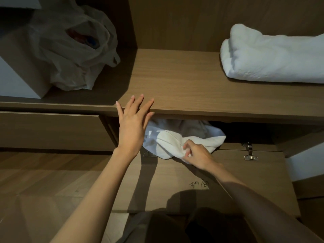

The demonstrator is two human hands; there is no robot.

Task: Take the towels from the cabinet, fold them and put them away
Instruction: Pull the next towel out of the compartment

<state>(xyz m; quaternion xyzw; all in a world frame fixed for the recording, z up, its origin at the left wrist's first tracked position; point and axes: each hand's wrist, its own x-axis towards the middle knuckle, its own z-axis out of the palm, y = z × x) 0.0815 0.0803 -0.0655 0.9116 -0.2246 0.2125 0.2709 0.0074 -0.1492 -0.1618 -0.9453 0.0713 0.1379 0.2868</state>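
wood shelf lies bare between a plastic bag at left and a folded white towel at right. beneath its front edge, a crumpled towel spills from the low compartment over the dropped door. left hand spread flat, fingertips on the edge. right hand pinches the crumpled towel.

Rear of crumpled white towel hidden under shelf in dark compartment. Folded white towel cut off by right edge. Plastic bag contents too dim to ID: red/blue shapes only. White box cut by left edge. Handwriting on flap door illegible.
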